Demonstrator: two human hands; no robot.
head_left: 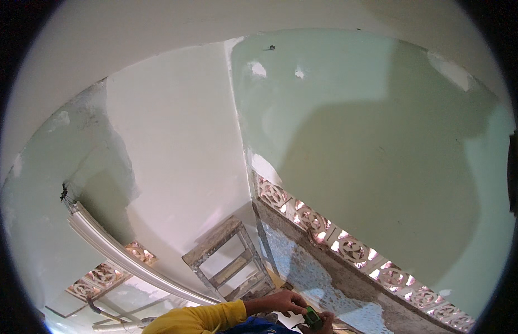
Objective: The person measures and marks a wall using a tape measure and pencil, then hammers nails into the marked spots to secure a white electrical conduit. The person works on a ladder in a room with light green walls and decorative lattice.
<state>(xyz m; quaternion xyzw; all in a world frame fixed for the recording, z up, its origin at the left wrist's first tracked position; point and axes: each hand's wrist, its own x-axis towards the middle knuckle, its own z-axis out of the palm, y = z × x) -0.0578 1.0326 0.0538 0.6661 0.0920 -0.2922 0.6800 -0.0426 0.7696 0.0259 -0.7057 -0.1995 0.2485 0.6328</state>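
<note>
At the bottom edge my left arm, in a yellow sleeve, reaches to the right. My left hand [282,302] is closed, its fingertips on the upper left side of a small boxy green and black device [313,317]. From the other side my right hand [326,323] grips the same device, its fingers partly cut off by the frame's edge. The exact kind of device is too small to make out. Blue cloth [259,327] shows just below my left forearm.
A worn wooden stepladder [228,261] leans near the corner. Long white trim strips [131,259] slant at left, beside a pipe [111,325]. Patterned vent blocks [353,250] run along the patched green wall [348,139], above a ledge [348,278]. Wires [64,192] stick out at left.
</note>
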